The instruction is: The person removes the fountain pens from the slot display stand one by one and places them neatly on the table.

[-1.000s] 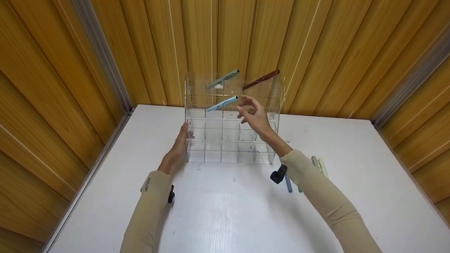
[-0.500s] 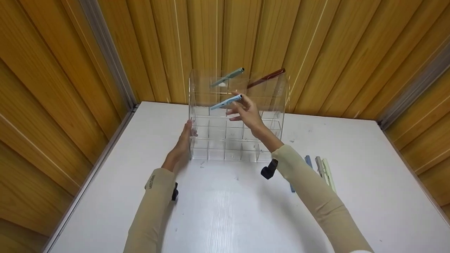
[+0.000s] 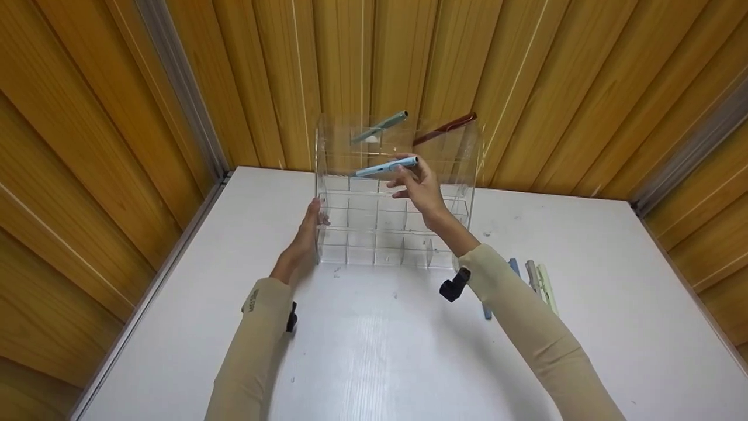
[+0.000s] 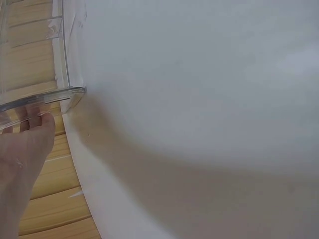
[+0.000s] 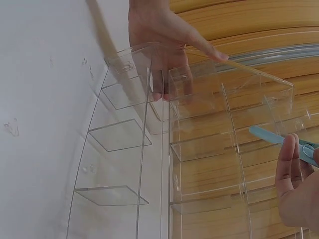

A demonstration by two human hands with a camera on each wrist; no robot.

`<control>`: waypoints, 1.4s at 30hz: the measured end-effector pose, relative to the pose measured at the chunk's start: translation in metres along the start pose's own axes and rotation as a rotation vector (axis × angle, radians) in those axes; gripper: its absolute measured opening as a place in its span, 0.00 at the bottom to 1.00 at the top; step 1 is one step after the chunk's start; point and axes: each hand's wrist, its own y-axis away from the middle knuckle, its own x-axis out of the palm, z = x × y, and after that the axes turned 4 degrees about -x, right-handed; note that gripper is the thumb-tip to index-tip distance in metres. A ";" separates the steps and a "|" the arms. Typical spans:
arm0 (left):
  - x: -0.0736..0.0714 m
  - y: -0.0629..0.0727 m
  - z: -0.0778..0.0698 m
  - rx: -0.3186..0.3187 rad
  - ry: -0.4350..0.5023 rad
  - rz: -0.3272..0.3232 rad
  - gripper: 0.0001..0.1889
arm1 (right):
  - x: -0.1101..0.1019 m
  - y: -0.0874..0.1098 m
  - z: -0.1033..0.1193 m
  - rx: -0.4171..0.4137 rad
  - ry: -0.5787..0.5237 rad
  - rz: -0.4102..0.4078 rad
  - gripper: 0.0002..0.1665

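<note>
A clear acrylic pen organizer (image 3: 362, 231) with stepped compartments stands on the white table. My left hand (image 3: 301, 237) grips its left side wall; in the right wrist view that hand (image 5: 162, 35) has its thumb along the wall and its fingers seen through the plastic. Between thumb and fingers my right hand (image 3: 423, 190) pinches a light blue pen (image 3: 377, 169), held tilted above the front tiers. The pen (image 5: 266, 134) also shows in the right wrist view. A green pen (image 3: 380, 127) and a dark red pen (image 3: 445, 128) lean in the back row.
On the table right of the organizer lie several pens, among them a grey pen (image 3: 532, 275) and a pale green pen (image 3: 547, 286); the right sleeve (image 3: 526, 327) partly covers a blue pen (image 3: 487, 311). Wood-grain panels (image 3: 280, 76) rise behind the table.
My right hand has reached the light blue pen and taken hold of it. The pen has shifted right and tilted flatter. The left hand stays at the organizer's side.
</note>
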 end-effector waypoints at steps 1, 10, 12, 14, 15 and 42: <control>0.000 0.000 0.000 -0.001 -0.003 0.000 0.49 | -0.002 0.001 0.002 -0.003 -0.002 -0.007 0.20; -0.002 -0.003 -0.001 -0.015 -0.003 0.010 0.50 | -0.033 0.015 0.023 -0.080 -0.017 -0.095 0.29; -0.003 -0.004 -0.001 -0.018 -0.012 0.005 0.50 | -0.041 0.019 0.028 -0.092 -0.030 -0.111 0.30; -0.003 -0.005 -0.003 -0.023 -0.006 0.008 0.51 | -0.049 0.023 0.032 -0.095 -0.027 -0.122 0.30; -0.003 -0.006 -0.003 -0.023 -0.001 0.010 0.52 | -0.053 0.025 0.034 -0.094 -0.023 -0.123 0.30; -0.002 -0.007 0.005 -0.031 0.060 0.044 0.53 | -0.118 0.085 0.029 0.066 0.183 -0.131 0.34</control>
